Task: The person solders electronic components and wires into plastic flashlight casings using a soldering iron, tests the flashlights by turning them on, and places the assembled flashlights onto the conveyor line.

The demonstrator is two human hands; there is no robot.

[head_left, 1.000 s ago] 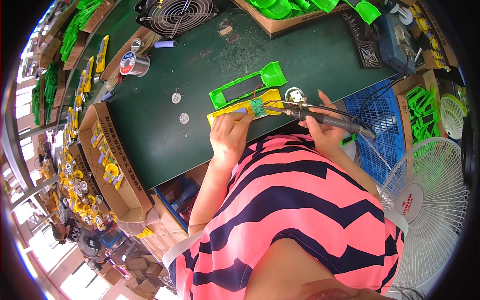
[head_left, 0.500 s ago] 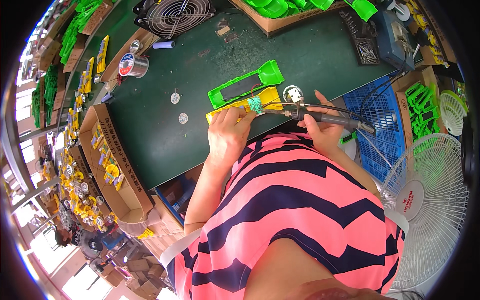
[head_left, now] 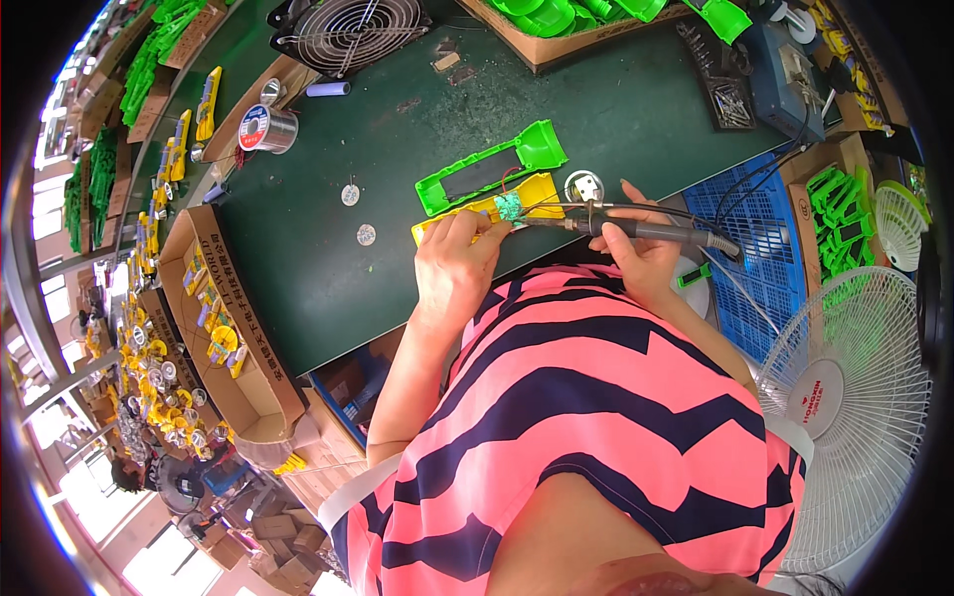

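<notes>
My left hand (head_left: 455, 266) is closed on the near-left end of a yellow plastic casing (head_left: 542, 191), thumb and fingers bunched beside a small green circuit board (head_left: 508, 207). Whether the fingertips also pinch a wire is hidden. A soldering iron (head_left: 664, 232) with a dark handle lies in my right hand (head_left: 644, 260), its tip reaching left to the board. Thin red wire rises from the board. Just behind the yellow casing lies a bright green casing (head_left: 542, 147) with a dark strip inside. A round lamp part (head_left: 584, 187) sits at the right end of the yellow casing.
Two small round discs (head_left: 350, 194) and a solder wire spool (head_left: 268, 129) are on the green bench (head_left: 328, 268). A square fan (head_left: 350, 35) stands at the back. Left is a cardboard tray (head_left: 260, 392) of yellow parts; right are a blue crate (head_left: 745, 219) and a white fan (head_left: 845, 407).
Hardly anything differs. The soldering iron's handle has shifted very slightly left in my right hand, and its tip stays at the circuit board. My left hand keeps its place.
</notes>
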